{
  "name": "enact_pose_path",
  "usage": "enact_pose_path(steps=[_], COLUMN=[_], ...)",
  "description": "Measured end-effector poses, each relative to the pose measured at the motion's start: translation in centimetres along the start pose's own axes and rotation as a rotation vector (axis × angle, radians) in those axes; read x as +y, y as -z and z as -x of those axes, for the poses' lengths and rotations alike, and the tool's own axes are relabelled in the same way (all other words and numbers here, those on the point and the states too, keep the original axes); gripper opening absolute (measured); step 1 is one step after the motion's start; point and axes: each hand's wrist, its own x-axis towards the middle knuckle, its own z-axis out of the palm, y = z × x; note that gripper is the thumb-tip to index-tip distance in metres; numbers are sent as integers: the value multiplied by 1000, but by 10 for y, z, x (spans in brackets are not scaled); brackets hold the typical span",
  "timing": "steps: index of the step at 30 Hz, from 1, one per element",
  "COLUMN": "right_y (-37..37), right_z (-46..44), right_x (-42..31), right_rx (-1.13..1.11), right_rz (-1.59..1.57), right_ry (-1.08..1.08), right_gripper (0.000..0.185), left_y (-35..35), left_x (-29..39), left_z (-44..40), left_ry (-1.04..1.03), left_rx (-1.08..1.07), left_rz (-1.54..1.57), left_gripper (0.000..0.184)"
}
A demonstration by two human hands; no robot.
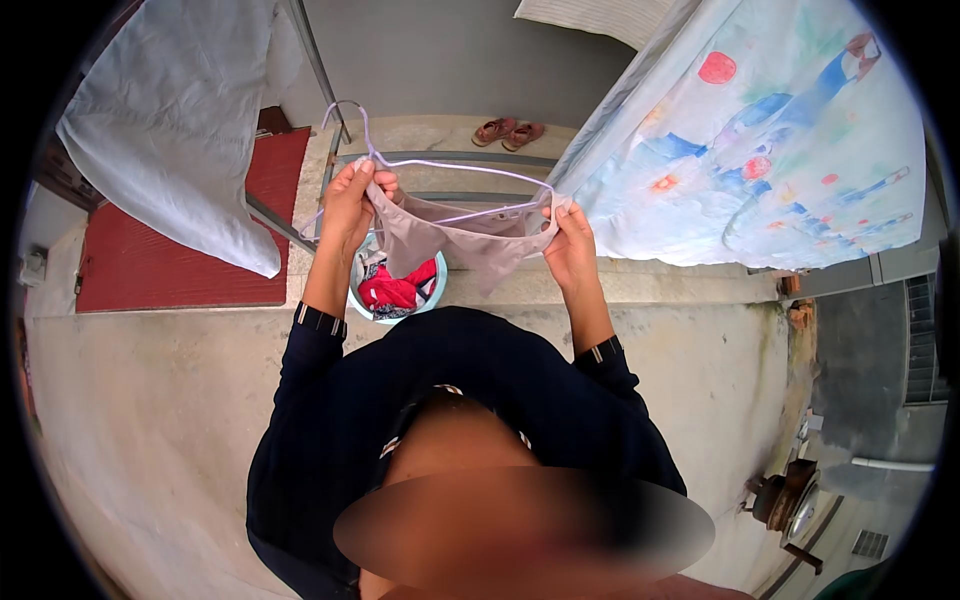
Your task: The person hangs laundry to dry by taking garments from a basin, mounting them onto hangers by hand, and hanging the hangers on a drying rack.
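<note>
1. Holding: my left hand (350, 200) is closed on the left end of a greyish-pink undergarment (460, 240), thumb and fingers pinched at its upper edge. Whether these fingers also grip the hanger, I cannot tell.

2. My right hand (572, 238) pinches the opposite end of the same undergarment, thumb uppermost. The upper edge is spread between both hands and the loose fabric hangs below.

3. A lilac clothes hanger (440, 163) lies at the undergarment. Its hook rises above my left hand, its upper arm slopes towards my right hand, and its lower bar passes behind the near fabric. Contact between the hook and the post behind it cannot be confirmed.

4. Dark cuffs (320, 320) with pale stripes sit on both my forearms.

5. Below the undergarment, partly hidden by it, stands a pale blue-green basin (441, 287) containing red clothing (398, 292) and other mixed fabric.

6. Beyond my hands run the grey bars of a metal rack (530, 160). Past them, a pair of reddish shoes (510, 133) rests on the floor near the wall.

7. Left: a plain pale-grey cloth (180, 130) hangs, partly covering a red mat (190, 240).

8. Right: a pale-blue printed sheet (760, 150) hangs, bearing red and blue motifs.
</note>
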Motion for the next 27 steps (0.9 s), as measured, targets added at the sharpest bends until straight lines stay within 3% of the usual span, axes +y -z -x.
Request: enact_pose_path(steps=[4, 7, 12, 18, 27], right_y=[10, 0, -26, -9, -66], right_z=[-4, -6, -9, -19, -17], right_x=[-13, -22, -34, -36, -7], right_rx=[58, 30, -45, -107, -352], right_rz=[-18, 7, 176, 163, 299], right_ry=[4, -17, -51, -76, -183], right_gripper=[23, 26, 29, 31, 40], left_y=[11, 12, 4, 11, -18], left_x=[0, -1, -9, 2, -38], left_z=[1, 3, 7, 9, 15], left_ry=[-52, -57, -105, -230, -122], left_rx=[-25, -71, 30, 118, 27], left_rz=[138, 78, 50, 86, -35], left_gripper=[16, 16, 15, 15, 16])
